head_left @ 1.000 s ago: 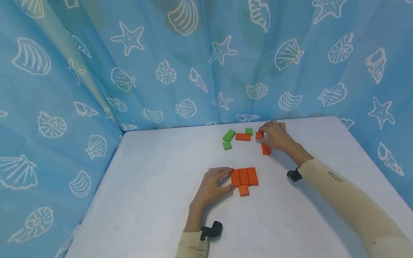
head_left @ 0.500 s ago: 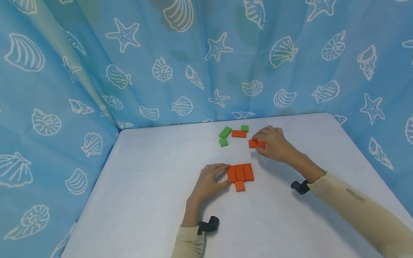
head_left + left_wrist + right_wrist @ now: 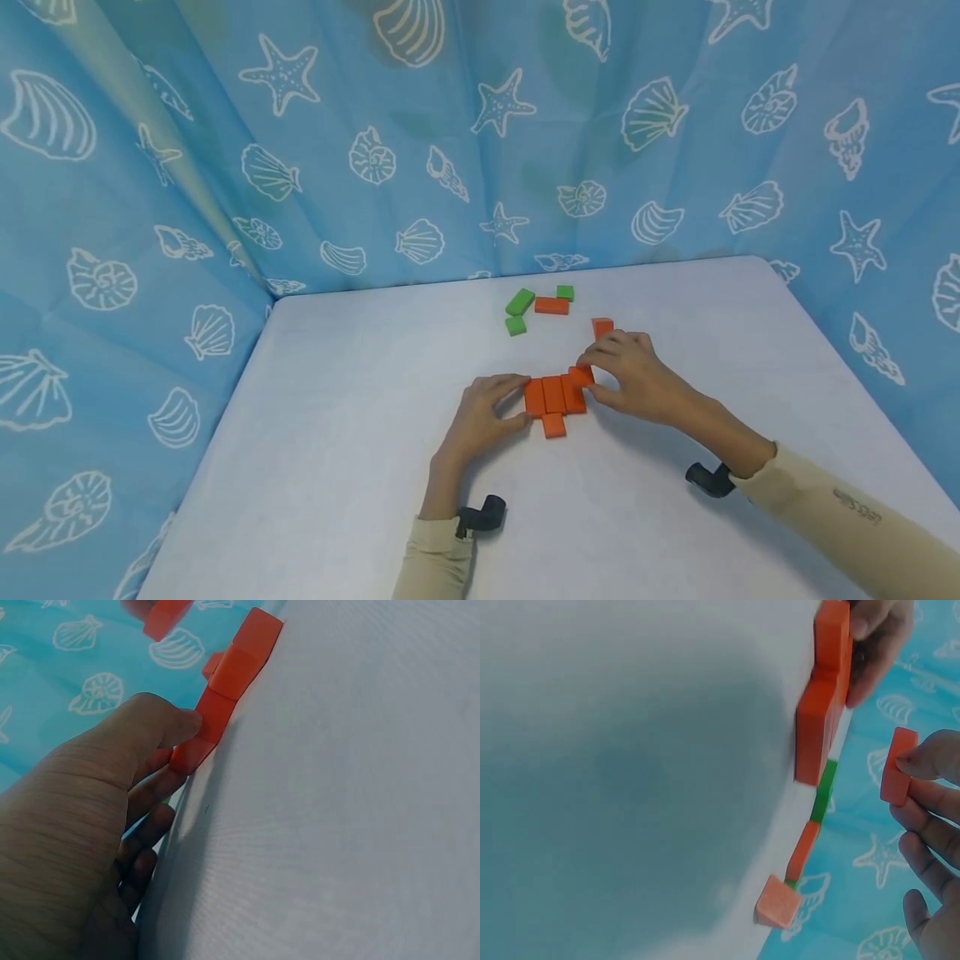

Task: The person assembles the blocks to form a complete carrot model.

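In the head view, the white table (image 3: 337, 450) runs back to a far edge beside the patterned curtain (image 3: 420, 167), with bare surface spreading left of the left hand (image 3: 480, 421) and to the right beyond the right hand (image 3: 633, 375). The sleeves are cut off by the frame. The right hand partly covers an orange block behind it (image 3: 602, 325). Farther back lie an orange bar (image 3: 552, 306) and three green blocks (image 3: 520, 302). The left hand, thumb and forefinger curved apart, pinches the leftmost block (image 3: 533, 397) of an orange row (image 3: 553, 395); a small orange block (image 3: 554, 426) sits at the row's near side. The right hand pinches a held block (image 3: 581, 376), which overlaps the row's far right corner here.

In the left wrist view, the table fills the right side. The left thumb lies against the leftmost block, with fingers behind, partly hidden. The held block is cut off at the top.

In the right wrist view, the right hand is cropped by the right border. Its thumb and fingers grip the held block, with a visible gap to the row. The farther blocks partly hide one another.
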`<state>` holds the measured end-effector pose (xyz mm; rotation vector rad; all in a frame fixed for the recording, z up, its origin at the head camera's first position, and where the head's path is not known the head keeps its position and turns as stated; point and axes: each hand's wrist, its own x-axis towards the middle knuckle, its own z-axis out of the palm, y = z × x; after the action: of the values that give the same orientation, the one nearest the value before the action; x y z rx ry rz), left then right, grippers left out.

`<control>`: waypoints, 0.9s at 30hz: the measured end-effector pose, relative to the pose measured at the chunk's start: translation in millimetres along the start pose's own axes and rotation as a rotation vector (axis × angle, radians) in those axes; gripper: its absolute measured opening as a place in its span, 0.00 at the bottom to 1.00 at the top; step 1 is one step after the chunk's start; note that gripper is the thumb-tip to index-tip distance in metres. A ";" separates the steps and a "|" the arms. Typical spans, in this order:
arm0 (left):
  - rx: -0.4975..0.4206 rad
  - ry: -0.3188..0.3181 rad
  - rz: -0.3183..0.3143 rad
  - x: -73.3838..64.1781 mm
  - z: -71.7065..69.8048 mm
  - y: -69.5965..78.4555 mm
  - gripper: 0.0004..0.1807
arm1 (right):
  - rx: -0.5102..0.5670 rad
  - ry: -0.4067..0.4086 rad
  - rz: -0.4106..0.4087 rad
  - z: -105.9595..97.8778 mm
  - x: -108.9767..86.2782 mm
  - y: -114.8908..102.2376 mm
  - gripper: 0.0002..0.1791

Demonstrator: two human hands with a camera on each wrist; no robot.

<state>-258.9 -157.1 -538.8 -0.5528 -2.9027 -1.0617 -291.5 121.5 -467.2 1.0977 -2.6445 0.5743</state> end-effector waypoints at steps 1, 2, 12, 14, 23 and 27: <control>0.001 0.000 -0.001 0.4 -0.1 -0.1 0.30 | 0.000 0.005 -0.014 0.8 -2.5 -2.1 0.16; 0.002 0.000 -0.003 0.5 -0.1 -0.1 0.29 | -0.002 0.010 -0.027 2.0 -4.8 -3.9 0.16; -0.005 0.009 0.016 0.1 0.1 2.2 0.29 | -0.038 -0.014 -0.085 12.8 -22.8 -17.7 0.18; -0.008 0.013 0.017 -0.2 -0.5 2.1 0.29 | -0.040 -0.016 -0.089 15.2 -23.9 -19.4 0.18; -0.026 -0.003 0.013 -0.3 -3.1 3.6 0.30 | -0.077 -0.054 -0.086 25.7 -29.4 -23.8 0.18; -0.021 -0.003 0.008 -0.6 -4.1 4.9 0.30 | -0.081 -0.067 -0.090 28.1 -30.3 -26.0 0.18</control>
<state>-257.2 -156.3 -532.6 -0.5668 -2.8930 -1.0924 -253.2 111.6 -496.0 1.2240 -2.6329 0.4164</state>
